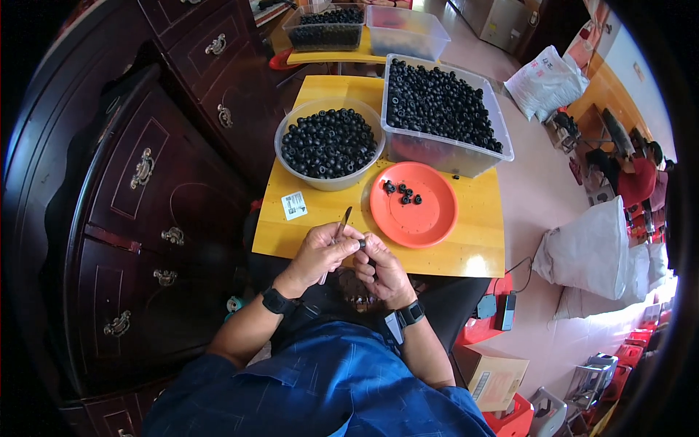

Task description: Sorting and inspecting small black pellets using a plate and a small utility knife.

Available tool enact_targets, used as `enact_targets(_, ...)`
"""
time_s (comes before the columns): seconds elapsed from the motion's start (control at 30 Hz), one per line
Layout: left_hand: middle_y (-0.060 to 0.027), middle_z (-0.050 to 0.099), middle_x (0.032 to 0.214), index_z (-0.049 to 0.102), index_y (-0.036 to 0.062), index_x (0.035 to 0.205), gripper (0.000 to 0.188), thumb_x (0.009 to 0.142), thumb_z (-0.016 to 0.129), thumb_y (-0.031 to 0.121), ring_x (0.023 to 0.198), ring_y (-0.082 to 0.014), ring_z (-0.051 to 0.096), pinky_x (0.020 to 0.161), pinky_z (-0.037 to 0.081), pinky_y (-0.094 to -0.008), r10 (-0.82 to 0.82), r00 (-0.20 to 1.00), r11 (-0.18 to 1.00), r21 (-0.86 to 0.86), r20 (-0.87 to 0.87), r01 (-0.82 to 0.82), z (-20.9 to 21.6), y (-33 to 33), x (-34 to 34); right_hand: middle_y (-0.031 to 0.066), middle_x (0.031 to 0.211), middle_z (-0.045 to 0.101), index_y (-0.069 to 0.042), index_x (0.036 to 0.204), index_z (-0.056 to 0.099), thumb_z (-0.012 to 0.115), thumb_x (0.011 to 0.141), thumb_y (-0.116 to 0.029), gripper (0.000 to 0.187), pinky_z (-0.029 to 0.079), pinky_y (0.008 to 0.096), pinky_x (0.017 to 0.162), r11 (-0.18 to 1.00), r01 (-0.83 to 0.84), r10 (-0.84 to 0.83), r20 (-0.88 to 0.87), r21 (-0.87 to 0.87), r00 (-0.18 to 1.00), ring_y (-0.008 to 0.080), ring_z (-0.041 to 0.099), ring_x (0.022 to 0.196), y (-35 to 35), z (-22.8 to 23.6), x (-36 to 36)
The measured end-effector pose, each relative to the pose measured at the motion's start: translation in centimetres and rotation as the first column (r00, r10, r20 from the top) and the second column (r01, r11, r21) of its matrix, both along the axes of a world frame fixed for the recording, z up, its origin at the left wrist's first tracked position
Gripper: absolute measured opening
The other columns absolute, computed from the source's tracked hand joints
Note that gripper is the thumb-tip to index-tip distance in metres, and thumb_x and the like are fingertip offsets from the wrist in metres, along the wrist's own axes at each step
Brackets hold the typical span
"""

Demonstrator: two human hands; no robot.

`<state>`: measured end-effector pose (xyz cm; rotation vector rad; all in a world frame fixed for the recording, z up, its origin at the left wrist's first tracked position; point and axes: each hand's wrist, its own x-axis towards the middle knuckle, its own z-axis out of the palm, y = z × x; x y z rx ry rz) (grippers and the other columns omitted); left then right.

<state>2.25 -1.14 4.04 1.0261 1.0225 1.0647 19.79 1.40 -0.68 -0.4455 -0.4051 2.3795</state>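
Observation:
Both my hands meet just over the table's near edge. My left hand (320, 256) is closed around a slim metal knife-like tool (346, 218), its dark tip pointing up and away. At the fingertips between the two hands is a small black part (362, 244). My right hand (384, 271) is closed, pinching that part; more black shows within its curled fingers. Just beyond lies a shallow orange-red plate (429, 222) with several black ring-shaped parts (406, 194) on it. A round tub (329, 183) and a large rectangular bin (444, 154) behind it hold heaps of such parts.
The yellow table (277, 233) carries a white label (294, 205). Two more clear bins (408, 33) stand on a yellow surface behind. Dark drawer cabinets (138, 218) line the left. White sacks (582, 251), a cardboard box (496, 379) and red stools (513, 419) are on the right.

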Motion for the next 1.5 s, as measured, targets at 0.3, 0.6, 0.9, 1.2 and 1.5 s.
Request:
enact_targets(0.3,0.0004,0.06,0.073,0.064,0.0024,0.098,0.017,0.094,0.067,0.018,0.058,-0.0069,0.053,0.052,0.042,-0.0227,0.146,0.947,0.941,0.336,-0.287,-0.043,-0.6,0.1,-0.2,-0.0034,0.073,0.047,-0.014,0.094,0.053,0.055,0.103,-0.03,0.018,0.031,0.0177,0.046,0.997,0.073,-0.072,0.105,-0.006,0.992,0.0048,0.038,0.055,-0.4,1.2,-0.3)
enact_targets(0.6,-0.0117,0.065,0.069,0.061,0.0048,0.084,0.038,0.088,0.073,0.041,0.059,-0.028,0.066,0.053,0.049,-0.0343,0.367,0.654,0.8,0.583,-0.661,0.14,1.0,-0.3,-0.1,-0.0046,0.07,0.048,-0.013,0.094,0.055,0.053,0.104,-0.03,0.019,0.03,0.0168,0.044,0.986,0.145,-0.157,0.15,0.088,0.976,0.0036,0.039,0.053,-0.6,1.2,-0.7)
enact_targets(0.9,-0.0121,0.066,0.071,0.061,0.0044,0.084,0.039,0.089,0.071,0.042,0.061,-0.0288,0.066,0.054,0.05,-0.0349,0.368,0.646,0.807,0.575,-0.669,0.136,0.6,-0.4,-0.2,-0.005,0.07,0.048,-0.012,0.098,0.058,0.052,0.104,-0.03,0.02,0.03,0.0173,0.044,0.981,0.145,-0.166,0.17,0.129,0.971,0.0035,0.038,0.051,-0.8,0.8,-0.8)
enact_targets(1.2,-0.0122,0.065,0.07,0.06,0.0044,0.082,0.04,0.09,0.07,0.042,0.061,-0.0299,0.066,0.054,0.049,-0.0359,0.368,0.631,0.805,0.573,-0.683,0.151,0.2,-0.2,-0.4,-0.0048,0.069,0.049,-0.012,0.097,0.058,0.053,0.104,-0.03,0.02,0.03,0.0175,0.045,0.978,0.166,-0.188,0.183,0.127,0.965,0.0033,0.038,0.051,-0.8,0.4,-1.0)
enact_targets(1.5,-0.012,0.063,0.067,0.059,0.0044,0.079,0.037,0.091,0.07,0.038,0.06,-0.0301,0.065,0.053,0.048,-0.0373,0.37,0.628,0.8,0.578,-0.685,0.159,0.5,-0.1,-0.5,-0.0055,0.068,0.049,-0.013,0.094,0.056,0.054,0.103,-0.027,0.017,0.03,0.0172,0.044,0.973,0.19,-0.215,0.217,0.13,0.952,0.0025,0.038,0.049,-0.7,0.5,-1.3)
